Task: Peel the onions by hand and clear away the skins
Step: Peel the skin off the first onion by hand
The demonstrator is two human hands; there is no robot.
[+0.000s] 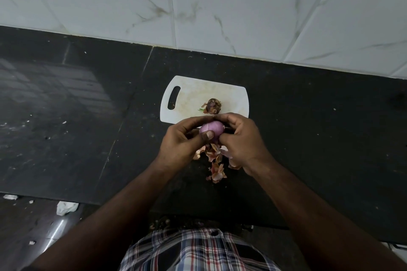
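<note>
A smooth purple onion (212, 128) is held between both hands just above the near edge of a white cutting board (189, 97). My left hand (182, 142) grips it from the left, thumb pressed across its front. My right hand (241, 138) curls round its right side, fingertips at the skin there. A second onion (212, 105), still in brown skin, lies on the board. Loose brown and pink skins (217, 161) lie on the black counter under my hands.
The black stone counter (77, 116) runs left and right, with white marble wall tiles (220, 6) behind. The counter's near edge is close to my checked shirt. White scraps (66, 207) lie on the dark floor at lower left.
</note>
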